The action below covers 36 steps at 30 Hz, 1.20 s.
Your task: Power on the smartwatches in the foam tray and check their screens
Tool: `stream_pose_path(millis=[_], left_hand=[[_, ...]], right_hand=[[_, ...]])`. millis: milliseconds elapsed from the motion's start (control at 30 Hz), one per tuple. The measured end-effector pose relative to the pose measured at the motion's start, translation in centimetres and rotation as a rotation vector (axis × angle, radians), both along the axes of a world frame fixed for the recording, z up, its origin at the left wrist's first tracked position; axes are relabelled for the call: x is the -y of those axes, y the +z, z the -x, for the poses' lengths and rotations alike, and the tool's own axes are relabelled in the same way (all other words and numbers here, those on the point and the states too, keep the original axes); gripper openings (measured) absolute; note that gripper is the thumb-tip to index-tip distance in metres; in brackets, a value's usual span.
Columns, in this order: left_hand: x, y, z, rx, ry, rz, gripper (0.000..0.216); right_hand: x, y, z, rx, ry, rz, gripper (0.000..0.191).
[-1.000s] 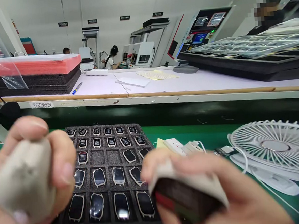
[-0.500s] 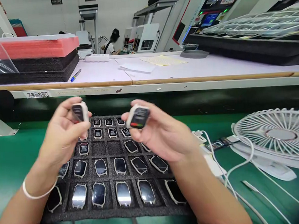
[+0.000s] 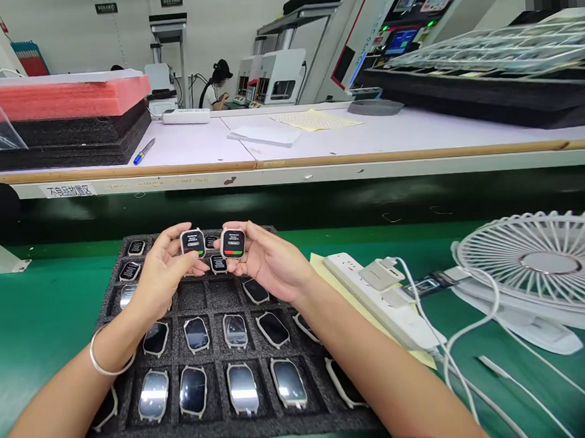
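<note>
My left hand (image 3: 168, 264) grips a smartwatch (image 3: 192, 242) by its edges, thumb across its lower side; the lit screen shows text and a green patch. Close beside it, my right hand (image 3: 270, 257) pinches another smartwatch (image 3: 233, 242), its screen lit with text and a red and green strip. Both watches are strapless with pale cases and face me. Beneath them lies a black foam tray (image 3: 216, 354) with rows of square pockets, most holding a watch. Two pockets in the third row, below my hands, are empty. My hands and forearms hide part of the tray.
A white power strip (image 3: 378, 293) with cables lies right of the tray, near a white fan (image 3: 541, 265). Behind runs a raised shelf (image 3: 207, 141) carrying red and black foam stacks (image 3: 60, 122), a pen (image 3: 144, 151), papers and trays (image 3: 489, 92). A person (image 3: 216, 87) sits beyond.
Both hands have moved inward and slightly down, bringing the two watches side by side. The watches have turned so their screens face me squarely.
</note>
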State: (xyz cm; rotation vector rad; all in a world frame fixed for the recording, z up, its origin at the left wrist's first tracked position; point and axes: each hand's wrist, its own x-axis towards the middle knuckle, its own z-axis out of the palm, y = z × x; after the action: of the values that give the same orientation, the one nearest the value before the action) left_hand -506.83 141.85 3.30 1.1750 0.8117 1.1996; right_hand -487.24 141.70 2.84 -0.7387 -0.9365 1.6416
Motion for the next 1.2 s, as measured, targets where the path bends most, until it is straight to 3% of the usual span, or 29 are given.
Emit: stream_pose_path(millis=[167,633,900,1200], left_hand=[[-0.07,0.03,0.24,0.091,-0.030,0.079,0.054],[0.34,0.38,0.38,0.146,-0.106,0.079,0.058],[0.31,0.77,0.34,0.252,-0.165,0.291,0.059],[0.57,0.43,0.13,0.050,-0.032,0.022,0.059]], right_hand=[[-0.03,-0.27,0.11,0.006,0.022,-0.054,0.033],[0.88,0.16,0.27,0.045,0.058,-0.124,0.042],[0.84,0.12,0.25,0.052,0.051,-0.138,0.042],[0.89,0.05,0.29,0.096,0.032,-0.168,0.042]])
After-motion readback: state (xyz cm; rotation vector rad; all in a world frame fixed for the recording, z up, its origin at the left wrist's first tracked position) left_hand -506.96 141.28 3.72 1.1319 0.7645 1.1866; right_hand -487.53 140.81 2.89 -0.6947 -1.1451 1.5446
